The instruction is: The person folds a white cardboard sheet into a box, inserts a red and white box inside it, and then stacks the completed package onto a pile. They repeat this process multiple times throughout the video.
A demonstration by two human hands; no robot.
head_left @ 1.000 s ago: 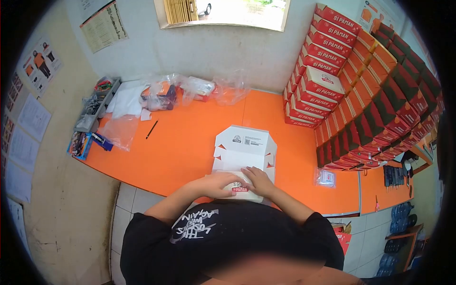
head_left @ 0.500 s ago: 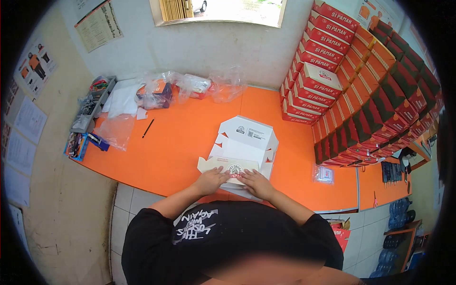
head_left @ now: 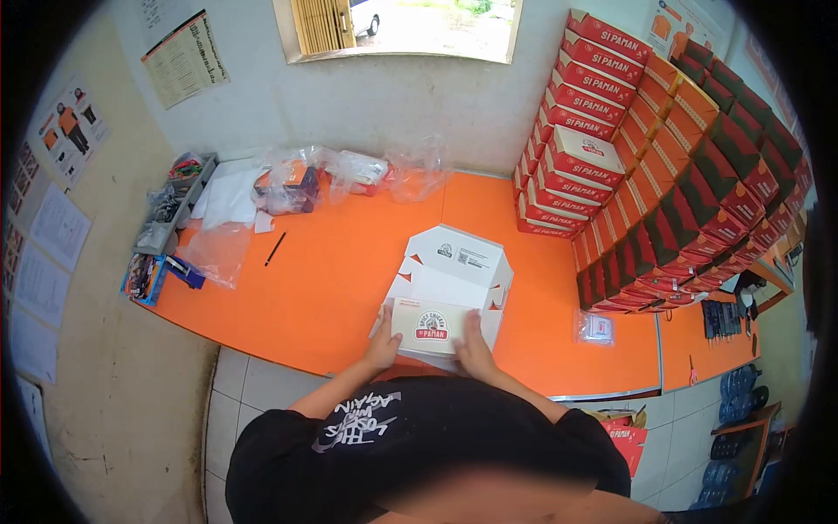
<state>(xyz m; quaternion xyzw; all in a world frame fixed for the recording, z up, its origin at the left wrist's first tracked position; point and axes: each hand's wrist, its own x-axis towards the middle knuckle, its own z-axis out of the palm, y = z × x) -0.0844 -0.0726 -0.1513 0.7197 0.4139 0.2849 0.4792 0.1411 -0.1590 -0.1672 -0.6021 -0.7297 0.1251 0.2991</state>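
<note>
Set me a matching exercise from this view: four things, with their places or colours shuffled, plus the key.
Things
1. left hand
2. right hand
3. pen-like stick
4. compartmented tray

Places and colours
A. grey, near the far left of the orange table
B. at the right end of the logo panel
C. slim and black
D. at the logo panel's left end

Pairs: 1-D, 2-B, 3-C, 4-A

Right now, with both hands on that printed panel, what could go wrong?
Bending: the left hand and right hand hold the printed panel at opposite sides, so squeezing too hard could buckle or crease it.
Slipping: the white cardboard lies close to the near edge of the orange table, so a pull toward the body might drag it over.
</note>
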